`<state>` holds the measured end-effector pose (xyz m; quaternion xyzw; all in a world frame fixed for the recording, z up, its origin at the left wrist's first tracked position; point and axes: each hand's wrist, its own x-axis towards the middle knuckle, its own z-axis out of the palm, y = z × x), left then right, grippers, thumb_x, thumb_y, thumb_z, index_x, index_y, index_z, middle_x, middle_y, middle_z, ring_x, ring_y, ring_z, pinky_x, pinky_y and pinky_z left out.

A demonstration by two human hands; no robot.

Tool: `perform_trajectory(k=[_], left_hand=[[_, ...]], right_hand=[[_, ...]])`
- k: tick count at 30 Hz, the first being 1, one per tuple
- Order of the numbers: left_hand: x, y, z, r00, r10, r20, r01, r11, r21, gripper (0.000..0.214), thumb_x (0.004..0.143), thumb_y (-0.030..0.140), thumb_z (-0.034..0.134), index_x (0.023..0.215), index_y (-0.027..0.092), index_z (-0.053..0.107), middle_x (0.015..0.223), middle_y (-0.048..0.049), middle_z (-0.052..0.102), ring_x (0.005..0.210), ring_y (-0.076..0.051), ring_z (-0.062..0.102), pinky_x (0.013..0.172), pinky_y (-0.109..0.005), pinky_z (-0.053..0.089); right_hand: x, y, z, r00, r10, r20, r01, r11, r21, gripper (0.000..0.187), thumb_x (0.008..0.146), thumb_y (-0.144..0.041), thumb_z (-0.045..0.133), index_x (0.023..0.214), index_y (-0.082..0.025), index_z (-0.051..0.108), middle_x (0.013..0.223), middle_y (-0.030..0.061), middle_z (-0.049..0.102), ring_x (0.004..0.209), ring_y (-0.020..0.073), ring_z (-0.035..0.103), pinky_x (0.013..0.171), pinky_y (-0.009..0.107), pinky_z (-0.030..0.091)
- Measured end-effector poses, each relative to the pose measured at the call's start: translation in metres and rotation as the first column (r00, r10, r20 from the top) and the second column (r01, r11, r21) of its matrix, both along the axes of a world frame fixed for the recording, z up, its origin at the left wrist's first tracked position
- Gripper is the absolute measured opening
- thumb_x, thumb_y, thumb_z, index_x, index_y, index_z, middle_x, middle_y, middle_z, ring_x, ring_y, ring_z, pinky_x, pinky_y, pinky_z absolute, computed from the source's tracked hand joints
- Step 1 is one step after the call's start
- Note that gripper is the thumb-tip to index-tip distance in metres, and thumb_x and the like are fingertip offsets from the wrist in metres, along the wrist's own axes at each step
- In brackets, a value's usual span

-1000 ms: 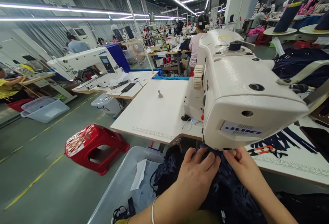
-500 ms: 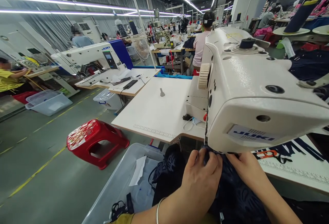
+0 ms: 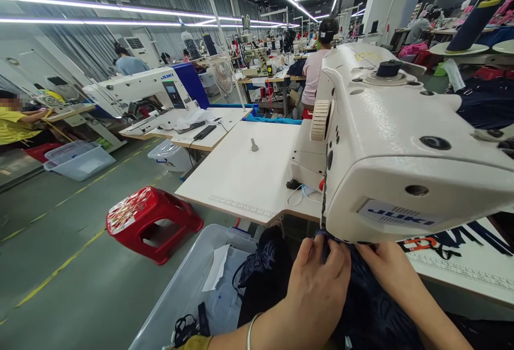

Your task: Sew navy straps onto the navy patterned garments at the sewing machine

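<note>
A white sewing machine (image 3: 401,157) marked JUKI fills the right side, its needle area mostly hidden behind the head. Just below it, my left hand (image 3: 321,280) pinches the edge of a dark navy patterned garment (image 3: 373,307). My right hand (image 3: 385,264) grips the same cloth farther right, with its fingertips partly hidden under the machine head. From both hands the garment hangs down toward my lap. More dark patterned fabric (image 3: 269,253) lies to the left, over the side of a clear plastic bin (image 3: 176,291).
The white machine table (image 3: 236,173) has a printed ruler along its edge. Orange-handled scissors (image 3: 421,244) and dark straps lie at right. A red stool (image 3: 155,221) stands on the floor at left. Another sewing machine (image 3: 140,90) and several people at work are beyond.
The view has shifted very slightly. Both hands stay on the garment at the machine, in nearly the same place.
</note>
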<state>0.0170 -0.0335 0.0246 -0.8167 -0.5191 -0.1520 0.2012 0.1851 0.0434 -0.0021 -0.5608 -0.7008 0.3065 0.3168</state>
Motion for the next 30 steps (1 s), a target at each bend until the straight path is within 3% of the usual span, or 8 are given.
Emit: perform_trajectory(k=[8, 12, 18, 22, 30], left_hand=[[0.0, -0.001, -0.001, 1.0, -0.002, 0.005, 0.002, 1.0, 0.015, 0.036, 0.096, 0.015, 0.04, 0.127, 0.015, 0.058, 0.116, -0.0043, 0.058, 0.109, -0.023, 0.053, 0.101, -0.037, 0.03], [-0.001, -0.001, -0.002, 1.0, 0.018, 0.019, -0.018, 1.0, 0.011, 0.037, 0.095, 0.014, 0.041, 0.128, 0.015, 0.056, 0.114, -0.0039, 0.057, 0.107, -0.023, 0.053, 0.101, -0.037, 0.031], [-0.003, -0.001, -0.001, 0.999, 0.033, 0.029, -0.032, 0.999, -0.011, 0.033, 0.096, 0.013, 0.04, 0.122, 0.013, 0.059, 0.11, -0.0031, 0.057, 0.104, -0.022, 0.053, 0.1, -0.036, 0.031], [-0.004, 0.001, 0.001, 0.999, 0.014, 0.031, -0.013, 1.0, -0.023, 0.034, 0.095, 0.013, 0.04, 0.125, 0.013, 0.058, 0.111, -0.0028, 0.057, 0.101, -0.021, 0.053, 0.1, -0.036, 0.032], [-0.003, 0.004, 0.002, 0.997, -0.044, 0.062, 0.049, 0.996, -0.079, 0.036, 0.092, 0.014, 0.045, 0.127, 0.013, 0.056, 0.113, -0.0038, 0.06, 0.102, -0.023, 0.053, 0.1, -0.038, 0.034]], right_hand=[[0.002, 0.0, 0.002, 0.997, 0.05, 0.06, -0.05, 0.999, 0.002, 0.041, 0.087, -0.048, 0.047, 0.102, -0.017, 0.069, 0.099, 0.0132, 0.075, 0.092, 0.034, 0.07, 0.075, 0.035, 0.054], [-0.002, 0.001, 0.004, 0.995, 0.046, 0.084, -0.052, 0.996, 0.07, 0.039, 0.085, -0.048, 0.046, 0.096, -0.019, 0.07, 0.096, 0.0128, 0.075, 0.096, 0.0352, 0.068, 0.082, 0.039, 0.053], [-0.005, 0.0, 0.007, 0.996, 0.036, 0.083, -0.038, 0.999, 0.022, 0.037, 0.082, -0.05, 0.044, 0.083, -0.021, 0.067, 0.083, 0.0122, 0.075, 0.086, 0.035, 0.07, 0.067, 0.035, 0.053], [-0.003, 0.001, 0.005, 0.998, 0.028, 0.058, -0.029, 0.999, 0.02, 0.034, 0.083, -0.048, 0.046, 0.087, -0.02, 0.064, 0.085, 0.012, 0.074, 0.086, 0.0337, 0.07, 0.067, 0.034, 0.052], [0.003, 0.0, -0.006, 1.0, 0.003, 0.022, -0.003, 1.0, 0.007, 0.024, 0.086, -0.042, 0.045, 0.07, -0.024, 0.05, 0.062, 0.0023, 0.061, 0.068, 0.025, 0.063, 0.059, 0.03, 0.046]])
